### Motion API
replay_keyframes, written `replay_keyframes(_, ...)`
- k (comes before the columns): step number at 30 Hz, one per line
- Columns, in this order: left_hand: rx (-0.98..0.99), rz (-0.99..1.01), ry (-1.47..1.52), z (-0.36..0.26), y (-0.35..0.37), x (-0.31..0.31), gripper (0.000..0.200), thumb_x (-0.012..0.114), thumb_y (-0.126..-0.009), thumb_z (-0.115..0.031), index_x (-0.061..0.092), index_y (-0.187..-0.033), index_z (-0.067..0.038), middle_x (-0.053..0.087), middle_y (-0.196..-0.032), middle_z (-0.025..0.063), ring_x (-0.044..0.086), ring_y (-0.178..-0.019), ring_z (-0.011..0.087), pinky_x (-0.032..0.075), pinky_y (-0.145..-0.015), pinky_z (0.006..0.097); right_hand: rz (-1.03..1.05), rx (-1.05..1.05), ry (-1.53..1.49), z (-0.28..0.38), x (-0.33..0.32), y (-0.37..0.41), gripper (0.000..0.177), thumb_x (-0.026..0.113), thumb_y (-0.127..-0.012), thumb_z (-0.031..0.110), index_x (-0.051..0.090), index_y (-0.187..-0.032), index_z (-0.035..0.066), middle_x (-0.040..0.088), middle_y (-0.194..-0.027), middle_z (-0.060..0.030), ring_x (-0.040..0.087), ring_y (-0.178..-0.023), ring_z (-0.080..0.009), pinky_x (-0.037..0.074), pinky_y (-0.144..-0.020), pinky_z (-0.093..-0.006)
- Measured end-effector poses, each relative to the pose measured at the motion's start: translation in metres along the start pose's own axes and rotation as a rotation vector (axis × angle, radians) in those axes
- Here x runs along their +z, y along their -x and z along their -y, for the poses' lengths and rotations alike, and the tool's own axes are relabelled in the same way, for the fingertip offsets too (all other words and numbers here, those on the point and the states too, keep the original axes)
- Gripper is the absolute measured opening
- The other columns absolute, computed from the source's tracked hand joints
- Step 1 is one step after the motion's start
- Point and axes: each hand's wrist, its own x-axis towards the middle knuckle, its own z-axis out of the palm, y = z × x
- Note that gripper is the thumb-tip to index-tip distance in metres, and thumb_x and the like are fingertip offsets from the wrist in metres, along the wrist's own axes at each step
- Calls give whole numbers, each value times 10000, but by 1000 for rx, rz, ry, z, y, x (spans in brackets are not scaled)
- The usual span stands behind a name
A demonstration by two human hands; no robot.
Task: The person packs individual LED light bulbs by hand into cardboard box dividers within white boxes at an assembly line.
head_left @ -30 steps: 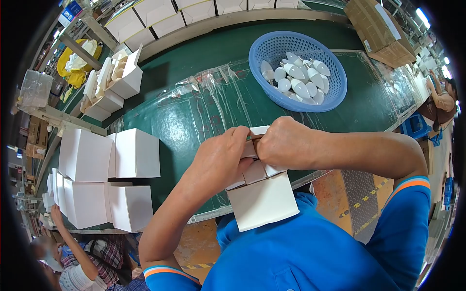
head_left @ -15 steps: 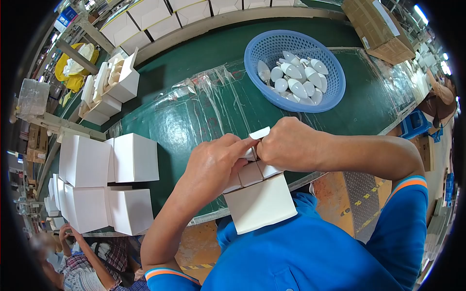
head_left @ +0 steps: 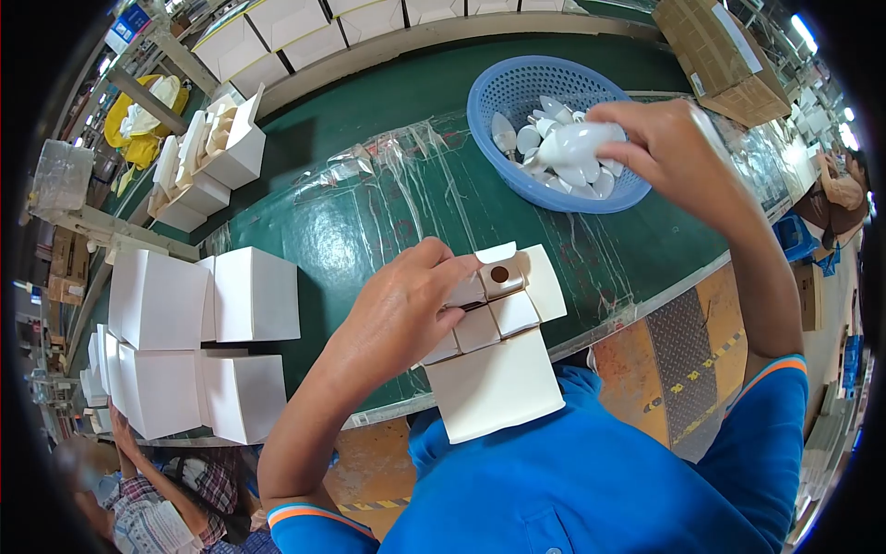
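My left hand [head_left: 406, 300] grips the left side of an open white carton [head_left: 498, 388] at the table's front edge, its fingers covering part of the inside. Small white boxes [head_left: 514, 314] stand packed in this carton. One insert [head_left: 499, 275] among them shows a round dark hole, with raised flaps around it. Over the blue basket [head_left: 480, 129], my right hand [head_left: 660, 152] pinches a white candle-shaped light bulb [head_left: 572, 148], slightly blurred. Under it lie several similar bulbs [head_left: 554, 109], partly hidden by the hand and the held bulb.
White cartons [head_left: 161, 300] stand in a group at the left. Farther back are open cartons with inserts [head_left: 235, 148]. A brown cardboard box [head_left: 715, 55] sits at the back right. Another person's arm [head_left: 152, 466] reaches toward the cartons at lower left.
My right hand has left the carton and moved up and right to the basket, where it now holds a bulb. The insert's hole is uncovered. My left hand stays at the carton.
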Motion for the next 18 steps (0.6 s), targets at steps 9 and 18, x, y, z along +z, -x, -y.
replay_keyframes(9, -74, -35, -149, -2, -4, 3, 305, 674, -772, -34, 672, -1077, -24, 685, -873, 143, 666, -759, 348, 545, -718, 392, 36, -408, -194, 55, 39, 2, 104, 676, -767, 121, 670, -859, 71, 637, -799, -70, 599, -770, -268, 497, -657, -379)
replay_keyframes(18, -174, -36, 197, 14, -8, -1, 181, 619, -859, -19, 676, -1030, 2, 682, -801, 173, 663, -693, 288, 515, -644, 348, 143, -755, -50, 96, 91, -1, 82, 630, -731, 136, 693, -707, 89, 637, -746, 4, 548, -916, -180, 454, -765, -314)
